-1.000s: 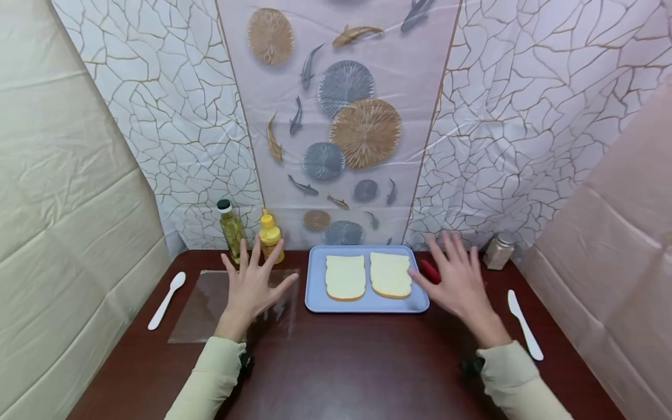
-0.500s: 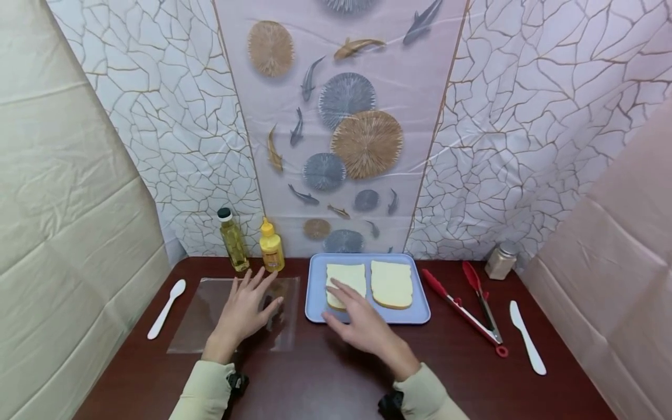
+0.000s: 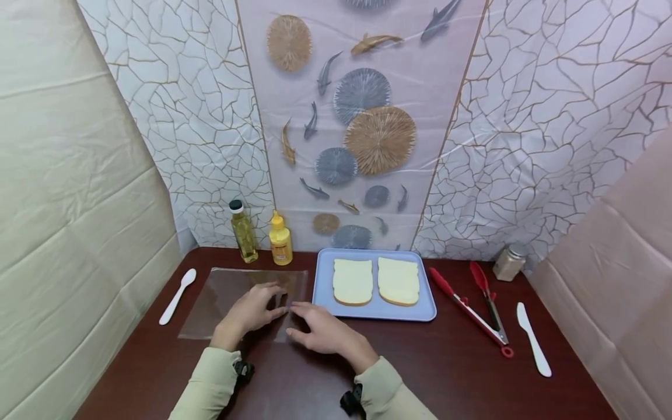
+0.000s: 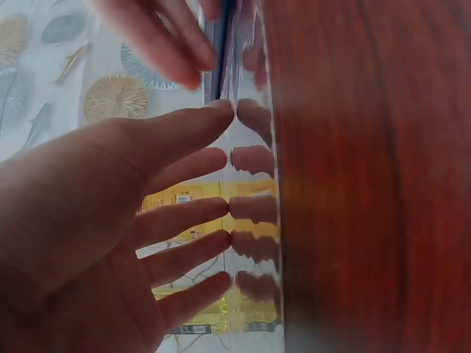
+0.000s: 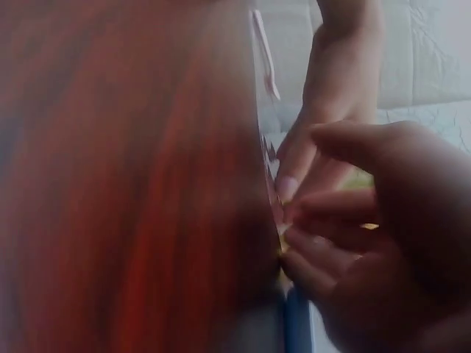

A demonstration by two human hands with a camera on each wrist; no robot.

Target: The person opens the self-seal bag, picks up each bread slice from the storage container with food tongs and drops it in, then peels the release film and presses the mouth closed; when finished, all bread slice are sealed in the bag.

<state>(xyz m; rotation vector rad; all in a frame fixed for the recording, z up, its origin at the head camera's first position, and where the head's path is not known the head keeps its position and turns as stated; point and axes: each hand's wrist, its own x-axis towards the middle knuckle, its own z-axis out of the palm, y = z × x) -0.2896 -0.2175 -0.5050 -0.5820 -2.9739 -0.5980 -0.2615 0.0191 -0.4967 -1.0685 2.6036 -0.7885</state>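
Note:
A clear plastic sheet or bag [image 3: 210,306] lies flat on the dark wooden table, left of the tray. My left hand [image 3: 251,310] rests its fingertips on it; in the left wrist view the spread fingers [image 4: 199,209] touch their own reflections in the glossy film. Close by, my right hand [image 3: 326,331] reaches to the sheet's right edge, thumb and fingers apart in the head view. Whether its fingertips touch the film cannot be told. Right of the hands, a light blue tray [image 3: 427,309] bears two bread slices, a left one [image 3: 353,282] and a right one [image 3: 399,281].
An oil bottle [image 3: 244,233] and a yellow squeeze bottle [image 3: 280,240] stand at the back left. A white spoon [image 3: 177,296] lies far left. To the right are red-handled tongs [image 3: 472,315], a white knife [image 3: 533,339] and a shaker jar [image 3: 509,262]. Fabric walls enclose the table.
My right hand has come left from beside the tongs, across the tray, to the plastic sheet's right edge. My left hand has lowered onto the sheet, its fingers less spread in the head view.

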